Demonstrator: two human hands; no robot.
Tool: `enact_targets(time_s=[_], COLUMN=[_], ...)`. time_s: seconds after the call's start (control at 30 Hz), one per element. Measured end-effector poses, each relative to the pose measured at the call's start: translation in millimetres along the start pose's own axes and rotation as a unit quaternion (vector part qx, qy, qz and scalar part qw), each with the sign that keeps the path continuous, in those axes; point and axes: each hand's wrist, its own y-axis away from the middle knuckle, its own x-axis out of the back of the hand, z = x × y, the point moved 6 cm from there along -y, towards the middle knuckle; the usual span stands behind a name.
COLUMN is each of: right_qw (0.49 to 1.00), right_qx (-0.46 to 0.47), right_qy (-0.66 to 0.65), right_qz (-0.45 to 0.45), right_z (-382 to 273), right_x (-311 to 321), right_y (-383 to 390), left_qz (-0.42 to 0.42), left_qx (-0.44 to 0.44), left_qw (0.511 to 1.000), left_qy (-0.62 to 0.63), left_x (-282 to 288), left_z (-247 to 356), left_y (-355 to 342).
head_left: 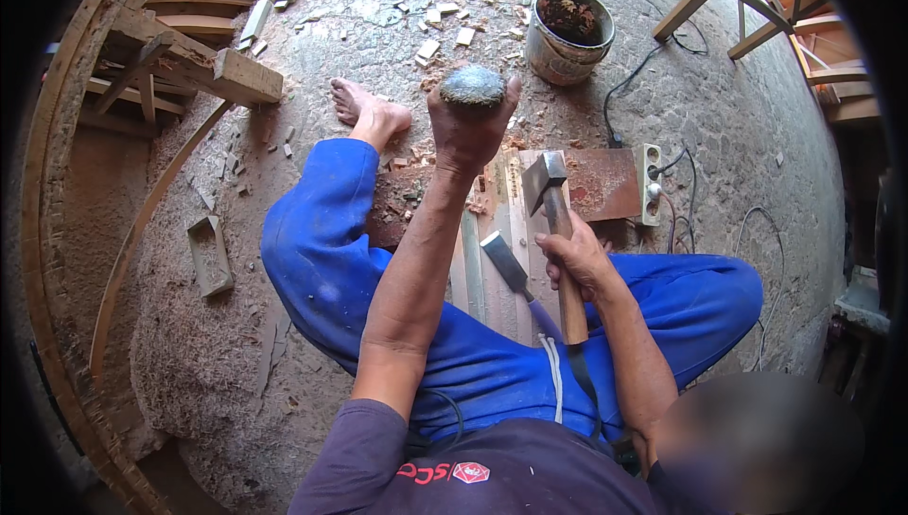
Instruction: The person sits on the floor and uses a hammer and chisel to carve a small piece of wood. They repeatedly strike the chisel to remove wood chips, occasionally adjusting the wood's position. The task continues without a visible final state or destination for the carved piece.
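Observation:
My left hand [465, 141] reaches forward, its fingers closed around a grey, rounded lump [472, 87] with a darker rim; its underside is hidden by the hand. In my right hand [582, 260] is a hammer [547, 182], gripped by its wooden handle, with a square metal face and a flared, dark other side turned up. Left of that handle, a wide-bladed chisel [504, 261] with a purple handle lies over the wooden strips [473, 274] at my lap. Behind the hammer is a reddish-brown board [610, 184] under the strips.
A dirty bucket [567, 37] stands ahead, with wood offcuts [430, 47] and shavings around it. A power strip [650, 184] with cables lies right of the board. At the left are a small open box [209, 256] and a timber frame [189, 66]; wooden legs [728, 4] stand far right.

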Motion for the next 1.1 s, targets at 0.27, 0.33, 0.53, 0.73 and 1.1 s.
enact_targets(time_s=[0.27, 0.33, 0.53, 0.73, 1.1], right_qw=[1.0, 1.0, 1.0, 0.999, 0.938], right_qx=[-0.012, -0.017, -0.01, -0.011, 0.25], right_qy=[0.0, 0.004, -0.005, -0.044, 0.23], right_qz=[-0.008, -0.006, -0.006, -0.003, 0.065], right_z=[3, 1, 2, 2, -99], right_x=[1, 0, -3, -4, -6], right_y=[-2, 0, -2, -2, 48], left_qz=[0.005, 0.01, 0.052, 0.015, 0.037], left_qx=[-0.033, -0.06, -0.005, -0.055, -0.094], left_qw=[0.999, 0.997, 0.998, 0.998, 0.99], left_qy=[-0.042, -0.053, 0.037, -0.01, -0.098], left_x=[-1, 0, 16, 2, 2], left_z=[-2, 4, -20, 3, -1], left_y=[-1, -1, -1, 8, 12])
